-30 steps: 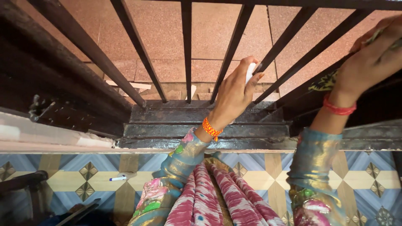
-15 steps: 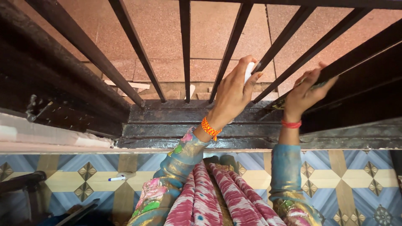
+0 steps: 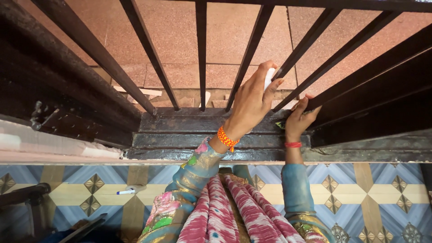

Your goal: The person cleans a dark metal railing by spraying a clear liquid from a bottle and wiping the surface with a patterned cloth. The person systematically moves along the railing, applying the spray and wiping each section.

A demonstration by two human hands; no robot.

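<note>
A small white object, only partly visible, sits enclosed in the left hand between two dark bars of the metal grille. A green-patterned cloth lies under the right hand, pressed against the grille's lower frame.

The left hand is raised between two dark bars of the grille, fingers wrapped round a small white object. The right hand rests low on the sill at the foot of a bar, touching a green cloth. On the patterned floor lies a white pen.
</note>
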